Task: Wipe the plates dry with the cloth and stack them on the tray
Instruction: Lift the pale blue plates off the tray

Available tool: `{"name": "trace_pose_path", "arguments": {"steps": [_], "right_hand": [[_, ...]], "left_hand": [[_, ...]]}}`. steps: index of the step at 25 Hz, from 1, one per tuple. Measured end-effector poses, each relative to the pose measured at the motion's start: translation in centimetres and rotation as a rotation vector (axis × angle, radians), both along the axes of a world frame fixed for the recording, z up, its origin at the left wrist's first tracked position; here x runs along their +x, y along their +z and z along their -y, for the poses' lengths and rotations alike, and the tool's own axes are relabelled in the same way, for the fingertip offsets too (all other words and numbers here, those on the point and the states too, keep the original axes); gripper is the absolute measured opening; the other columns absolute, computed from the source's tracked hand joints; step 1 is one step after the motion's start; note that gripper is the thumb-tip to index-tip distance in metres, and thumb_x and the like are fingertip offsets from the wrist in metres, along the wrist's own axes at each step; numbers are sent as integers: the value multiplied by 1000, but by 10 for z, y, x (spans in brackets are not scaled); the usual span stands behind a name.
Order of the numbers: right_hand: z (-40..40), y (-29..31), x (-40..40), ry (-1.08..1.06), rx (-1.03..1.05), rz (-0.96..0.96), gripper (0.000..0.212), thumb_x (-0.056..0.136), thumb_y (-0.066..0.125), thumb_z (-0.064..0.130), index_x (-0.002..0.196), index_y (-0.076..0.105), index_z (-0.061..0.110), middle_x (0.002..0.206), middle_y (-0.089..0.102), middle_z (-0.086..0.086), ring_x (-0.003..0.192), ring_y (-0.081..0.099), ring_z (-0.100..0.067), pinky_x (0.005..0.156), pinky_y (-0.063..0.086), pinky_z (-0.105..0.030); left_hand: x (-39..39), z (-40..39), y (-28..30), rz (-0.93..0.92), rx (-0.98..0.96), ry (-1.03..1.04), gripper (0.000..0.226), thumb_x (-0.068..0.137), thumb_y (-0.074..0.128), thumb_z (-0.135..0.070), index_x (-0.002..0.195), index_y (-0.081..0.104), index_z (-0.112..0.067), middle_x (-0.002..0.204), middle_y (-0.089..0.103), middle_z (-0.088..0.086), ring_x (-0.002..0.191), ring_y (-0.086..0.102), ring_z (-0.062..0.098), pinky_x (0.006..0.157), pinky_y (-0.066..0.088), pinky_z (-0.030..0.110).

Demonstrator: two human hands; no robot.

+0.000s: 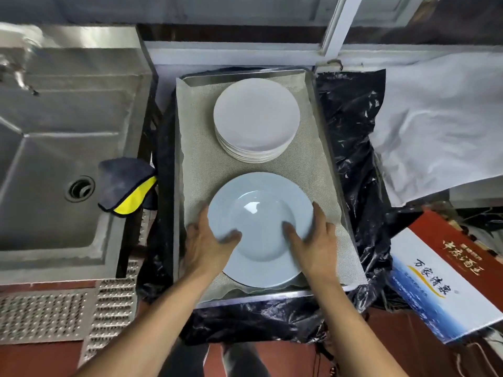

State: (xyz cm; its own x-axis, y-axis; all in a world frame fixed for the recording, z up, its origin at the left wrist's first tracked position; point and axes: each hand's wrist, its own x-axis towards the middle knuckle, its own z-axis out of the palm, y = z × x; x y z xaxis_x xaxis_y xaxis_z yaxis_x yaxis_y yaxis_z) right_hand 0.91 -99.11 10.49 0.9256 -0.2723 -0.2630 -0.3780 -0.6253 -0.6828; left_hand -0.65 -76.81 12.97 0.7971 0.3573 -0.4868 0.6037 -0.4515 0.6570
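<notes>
With our left hand point(206, 240) and right hand point(313, 240) clasping the pale blue plate point(260, 229) by its rims at the near end of the tray point(321, 110), we judge it ready to stack on the white plates point(255, 118), the cloth point(125, 186) lying by the sink point(54, 159).

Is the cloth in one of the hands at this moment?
No, the cloth lies on the sink edge, while both hands hold the blue plate.

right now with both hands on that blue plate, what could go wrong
The blue plate sits near the tray's front edge, so a pull toward the body might tip it off. The left hand and right hand grip it bare while the cloth lies by the sink, so it may get stacked wet.
</notes>
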Motion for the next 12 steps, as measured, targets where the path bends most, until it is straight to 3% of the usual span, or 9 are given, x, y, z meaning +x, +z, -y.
{"name": "trace_pose_path", "arguments": {"steps": [5,9,12], "right_hand": [[2,3,8,5,75,-15,82,86,78,46,154,32,39,131,51,-14,120,51,-35,104,47,-47],[1,10,3,-25,237,82,75,85,80,34,146,38,45,130,47,-5,108,38,-4,97,43,-36],[2,20,3,-17,287,158,76,85,81,29,147,40,45,133,50,1,122,40,-7,99,43,-37]], "left_hand": [[3,3,-5,46,-72,78,98,57,78,-54,140,27,-58,135,52,1,118,57,28,94,53,54],[1,2,-6,140,-132,139,87,56,77,-45,131,35,-63,130,53,-3,111,60,21,92,55,51],[-3,0,3,235,-171,140,84,61,77,-42,132,37,-64,130,53,-5,116,57,14,94,54,45]]}}
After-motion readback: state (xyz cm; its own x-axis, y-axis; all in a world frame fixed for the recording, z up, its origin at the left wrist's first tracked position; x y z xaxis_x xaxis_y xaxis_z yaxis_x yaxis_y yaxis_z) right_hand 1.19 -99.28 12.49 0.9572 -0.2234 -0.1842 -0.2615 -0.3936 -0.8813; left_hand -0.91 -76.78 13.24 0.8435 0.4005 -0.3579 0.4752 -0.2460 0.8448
